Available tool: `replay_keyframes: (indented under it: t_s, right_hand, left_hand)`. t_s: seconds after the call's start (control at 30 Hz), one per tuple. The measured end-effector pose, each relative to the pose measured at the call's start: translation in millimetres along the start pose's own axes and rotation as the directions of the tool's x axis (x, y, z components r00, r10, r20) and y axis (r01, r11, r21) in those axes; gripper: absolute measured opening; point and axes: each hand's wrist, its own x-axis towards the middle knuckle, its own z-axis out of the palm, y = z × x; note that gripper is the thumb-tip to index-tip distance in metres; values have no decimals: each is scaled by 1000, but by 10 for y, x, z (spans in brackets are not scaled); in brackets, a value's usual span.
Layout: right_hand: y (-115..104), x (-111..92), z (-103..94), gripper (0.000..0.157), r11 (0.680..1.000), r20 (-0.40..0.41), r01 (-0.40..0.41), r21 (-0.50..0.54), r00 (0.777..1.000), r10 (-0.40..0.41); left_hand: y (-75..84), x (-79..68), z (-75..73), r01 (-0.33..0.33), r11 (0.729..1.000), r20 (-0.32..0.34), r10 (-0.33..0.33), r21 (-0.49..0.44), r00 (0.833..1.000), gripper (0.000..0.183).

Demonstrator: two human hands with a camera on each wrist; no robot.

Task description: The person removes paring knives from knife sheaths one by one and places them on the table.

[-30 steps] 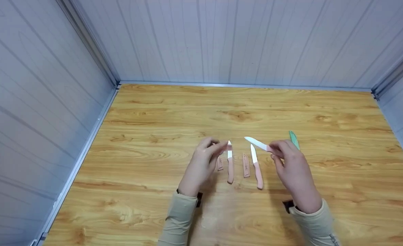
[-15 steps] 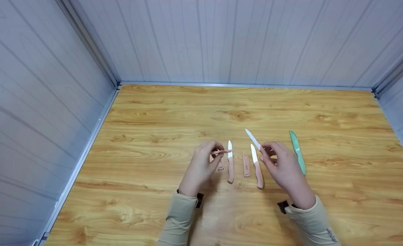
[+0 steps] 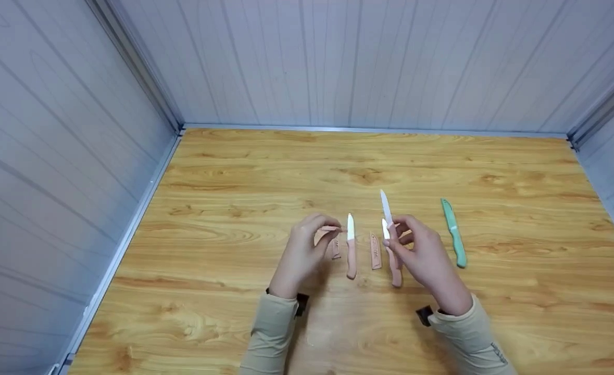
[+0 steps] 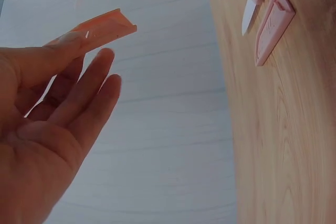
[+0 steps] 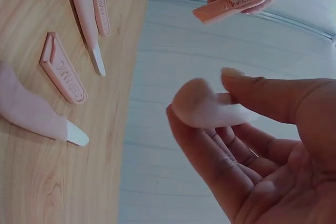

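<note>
My left hand (image 3: 302, 250) pinches a pink knife sheath (image 4: 107, 29) between thumb and fingers, its open end pointing away from the hand. With thumb and fingertips, my right hand (image 3: 427, 258) grips the pink handle of a knife (image 3: 385, 204), its white blade pointing toward the back wall. The held knife partly covers a second pink-handled knife (image 3: 396, 277) on the table. Another such knife (image 3: 351, 255) lies to the left, between the hands. Two more pink sheaths lie beside them, one embossed sheath (image 3: 375, 251) in the middle and one sheath (image 3: 336, 250) near my left hand.
A green knife (image 3: 454, 234) with a green cover over its blade lies right of my right hand. The wooden tabletop (image 3: 234, 182) is bordered by pale panel walls (image 3: 327, 62) at the back and sides.
My right hand has moved left, and the knife in it has swung from pointing left to pointing away. The sheath in my left hand has turned. The green knife's handle is now uncovered.
</note>
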Motion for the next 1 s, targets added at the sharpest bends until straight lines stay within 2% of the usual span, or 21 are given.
replay_keyframes:
  t_s: [0.13,0.23,0.33,0.57,0.83,1.0]
  right_hand:
    - [-26,20,50,18,997,21,-51,58,999,50]
    - [-35,36,99,12,990,55,-89,114,995,83]
    - [-24,51,146,13,984,82,-109,141,992,98]
    - [-4,80,189,14,969,108,-158,190,984,139]
    - [-43,123,212,15,963,116,-184,197,980,163]
    - [-35,163,275,17,955,127,-188,228,979,162]
  left_hand:
    - [-22,-9,7,49,994,12,-48,-95,999,9]
    - [-36,-20,22,94,985,28,-91,-145,995,12]
    - [-46,-28,29,126,980,43,-121,-152,992,14]
    - [-59,-52,7,189,976,56,-184,-107,981,23]
    - [-79,-66,-11,226,962,68,-218,-155,974,30]
    - [-104,-80,-35,251,955,72,-243,-155,967,28]
